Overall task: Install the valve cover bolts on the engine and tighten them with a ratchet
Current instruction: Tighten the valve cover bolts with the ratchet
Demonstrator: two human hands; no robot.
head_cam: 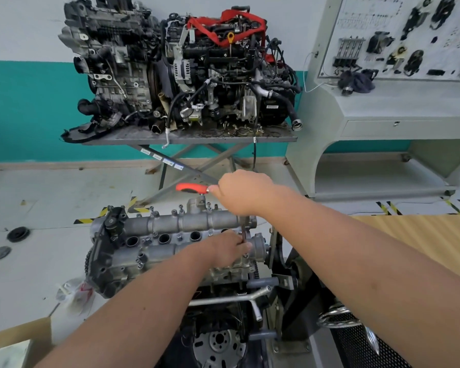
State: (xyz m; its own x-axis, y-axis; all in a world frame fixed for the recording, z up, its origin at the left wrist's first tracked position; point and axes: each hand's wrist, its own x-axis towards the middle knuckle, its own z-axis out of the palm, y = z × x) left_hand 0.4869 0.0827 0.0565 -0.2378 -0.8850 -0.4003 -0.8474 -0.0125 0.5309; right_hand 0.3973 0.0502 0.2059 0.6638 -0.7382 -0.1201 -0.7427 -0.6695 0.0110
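From the head camera, your right hand is closed round the head end of the ratchet, fingers curled over the top, while its red handle sticks out to the left, roughly level; from under that hand a thin extension bar drops almost straight down to the near right end of the valve cover; your left hand sits low on the cover, fingertips pinched round the foot of the bar where it meets a bolt, though the bolt itself is hidden by your fingers; the cover lies on the engine with its long axis running left to right across your view, the plug holes in a row along its middle; several other bolts stand proud along the far edge and a few along the near edge, so I judge much of the tightening is yet to do; the ratchet is steel, stiff and fairly weighty, and the rubbery red grip is the place to hold for leverage; the bar is slim and smooth, likely to wobble off the bolt unless you steady it low down as you do now; the cover is cast metal, rigid but easy to strip, so pull gently; behind stand two more engines on a lift table
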